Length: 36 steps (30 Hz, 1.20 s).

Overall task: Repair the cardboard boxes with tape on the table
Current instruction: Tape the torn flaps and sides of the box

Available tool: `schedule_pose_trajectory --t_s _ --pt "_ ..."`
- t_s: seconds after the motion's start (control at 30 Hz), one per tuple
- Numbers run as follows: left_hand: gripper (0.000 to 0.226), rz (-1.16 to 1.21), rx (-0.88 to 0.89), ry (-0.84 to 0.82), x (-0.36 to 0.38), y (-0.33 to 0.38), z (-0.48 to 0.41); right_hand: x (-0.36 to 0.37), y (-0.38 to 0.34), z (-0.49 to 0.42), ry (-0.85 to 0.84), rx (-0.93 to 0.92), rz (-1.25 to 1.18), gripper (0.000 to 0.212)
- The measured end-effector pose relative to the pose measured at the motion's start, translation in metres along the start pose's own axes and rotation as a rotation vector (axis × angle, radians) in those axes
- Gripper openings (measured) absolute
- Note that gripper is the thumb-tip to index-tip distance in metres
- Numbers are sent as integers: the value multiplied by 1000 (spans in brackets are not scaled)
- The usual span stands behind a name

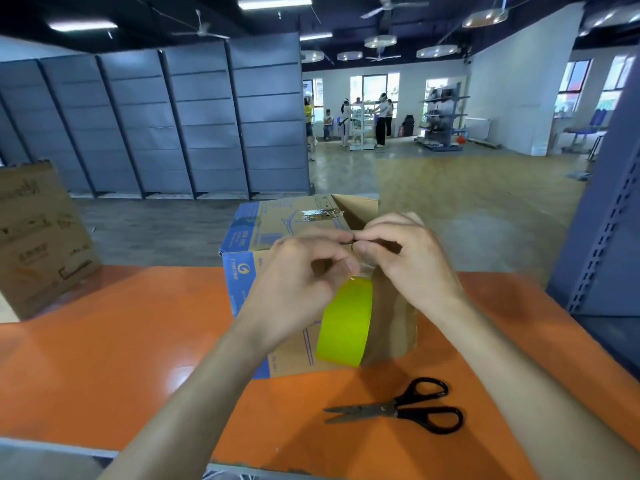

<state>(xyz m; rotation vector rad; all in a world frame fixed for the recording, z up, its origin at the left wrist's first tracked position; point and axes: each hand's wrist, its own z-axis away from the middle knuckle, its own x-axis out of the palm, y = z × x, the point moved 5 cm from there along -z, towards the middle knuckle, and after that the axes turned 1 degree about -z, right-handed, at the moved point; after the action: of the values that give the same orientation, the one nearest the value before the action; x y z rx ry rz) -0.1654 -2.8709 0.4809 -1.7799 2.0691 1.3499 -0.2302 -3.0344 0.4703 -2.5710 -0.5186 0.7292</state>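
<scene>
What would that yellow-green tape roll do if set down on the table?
On its rim the tape roll would probably roll: it is round and the orange table looks glossy. Laid flat it should stay. It seems light: left hand and right hand hold it by fingertips.

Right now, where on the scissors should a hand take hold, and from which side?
By the black handle loops of the scissors, coming down from the right. They lie flat on the table, loops to the right, blades pointing left and slightly parted, so the right hand probably reaches the loops clear of the blades.
</scene>
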Motion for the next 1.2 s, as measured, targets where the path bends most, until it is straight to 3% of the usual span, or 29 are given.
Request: schedule_pose_trajectory --t_s 0.13,0.3,0.4,0.47,0.6,0.7,0.87,1.03,1.2 --pt "15 -146 35 90 5 -6 12 2 -3 2 -27 50 -2 18" --pt "17 -71 -35 206 3 -7 10 -11 -12 13 68 22 122 18" --pt "17 -96 -70 162 7 -8 8 -27 -26 35 161 115 124 19" --pt "17 -85 -81 164 7 -8 7 -26 -34 53 71 232 10 19" --pt "20 37 -99 178 7 -7 7 -5 -38 82 -197 450 -266 63" --pt "14 107 -155 178 5 -2 6 5 -42 91 -216 501 -417 80" --pt "23 343 -318 139 -2 3 1 -3 -50 88 -69 467 -444 63" --pt "28 291 -367 171 -3 0 -6 -1 -58 90 -11 503 -311 63" --pt "31 275 -402 227 -5 -7 -12 9 -59 98 46 643 -243 47"
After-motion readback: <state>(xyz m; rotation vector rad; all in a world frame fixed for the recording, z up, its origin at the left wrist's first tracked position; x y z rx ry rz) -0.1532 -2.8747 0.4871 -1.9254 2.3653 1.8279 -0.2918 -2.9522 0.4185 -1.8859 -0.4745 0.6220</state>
